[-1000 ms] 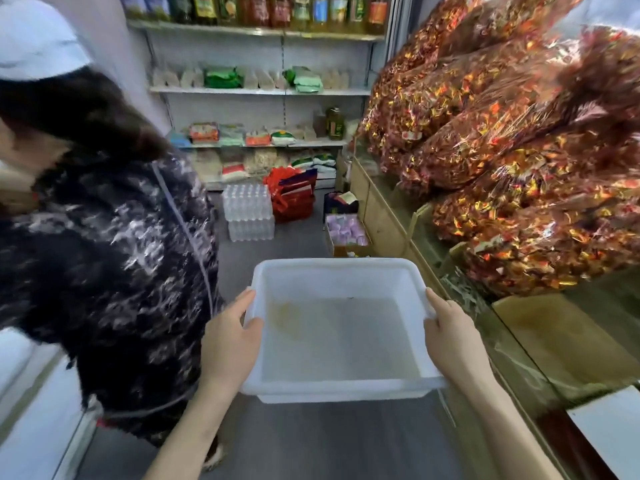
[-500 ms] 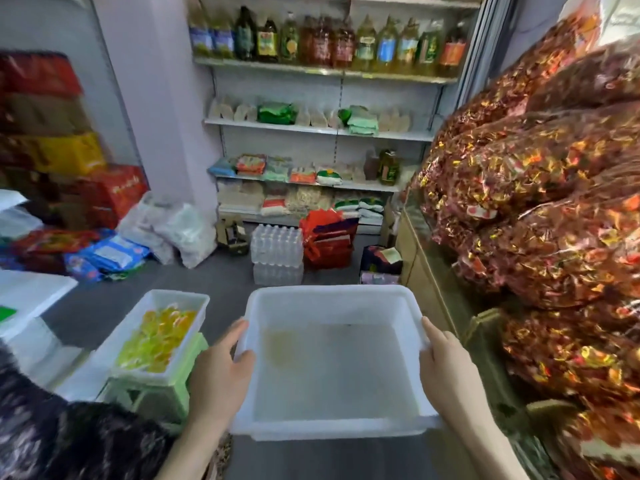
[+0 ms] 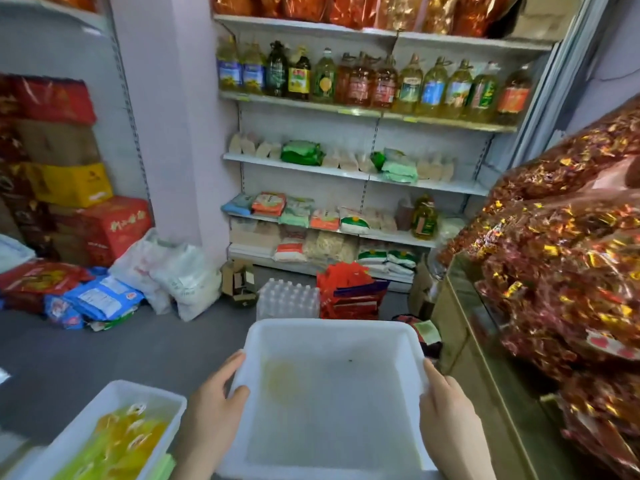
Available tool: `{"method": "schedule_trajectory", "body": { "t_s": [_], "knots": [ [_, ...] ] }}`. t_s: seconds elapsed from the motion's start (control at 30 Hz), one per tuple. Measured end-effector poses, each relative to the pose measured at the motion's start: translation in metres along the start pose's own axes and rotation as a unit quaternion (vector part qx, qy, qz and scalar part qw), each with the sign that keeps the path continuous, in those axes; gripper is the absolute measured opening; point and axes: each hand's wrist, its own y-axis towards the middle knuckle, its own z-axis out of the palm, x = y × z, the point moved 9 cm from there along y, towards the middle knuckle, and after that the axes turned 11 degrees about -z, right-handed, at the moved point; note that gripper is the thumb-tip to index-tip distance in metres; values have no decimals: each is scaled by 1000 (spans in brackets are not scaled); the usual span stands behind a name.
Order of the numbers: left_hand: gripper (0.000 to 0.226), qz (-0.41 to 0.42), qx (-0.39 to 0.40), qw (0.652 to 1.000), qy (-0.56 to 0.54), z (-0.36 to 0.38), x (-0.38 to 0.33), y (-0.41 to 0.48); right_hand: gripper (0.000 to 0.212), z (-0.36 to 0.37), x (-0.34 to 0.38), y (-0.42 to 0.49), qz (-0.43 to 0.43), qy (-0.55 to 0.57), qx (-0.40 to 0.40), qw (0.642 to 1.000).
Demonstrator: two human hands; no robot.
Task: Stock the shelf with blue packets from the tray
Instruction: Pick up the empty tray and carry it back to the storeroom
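Nearest, the left hand [image 3: 211, 410] and the right hand [image 3: 446, 414] each grip one side wall of the white tray [image 3: 329, 329], which is empty, no blue packet inside. To do this step well, I think both hands should hold the tray level while turning toward 10 o'clock, where blue packets [image 3: 104, 299] lie on the floor [image 3: 138, 358]; the shelf [image 3: 346, 173] stands far at 12 o'clock.

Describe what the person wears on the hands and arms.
The left hand and the right hand are bare: no gloves, rings or watch show. The left forearm and right forearm are bare too, with no sleeve in view down to the frame's edge.
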Motion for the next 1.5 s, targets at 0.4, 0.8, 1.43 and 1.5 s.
{"method": "schedule_trajectory", "body": {
  "t_s": [0.4, 0.8, 1.43, 1.5],
  "knots": [
    [58, -14, -32, 999, -3, 49, -72, 270, 59, 77, 45, 292, -23, 58, -7, 998],
    [57, -65, -103, 992, 22, 92, -140, 512, 51, 159, 89, 578, -41, 112, 17, 993],
    [67, -75, 100, 986, 113, 192, -55, 914, 54, 370, 121, 792, 133, 125, 5, 983],
    [74, -78, 128, 981, 126, 195, -53, 922, 55, 380, 127, 793, 124, 121, 53, 983]
  ]
}}
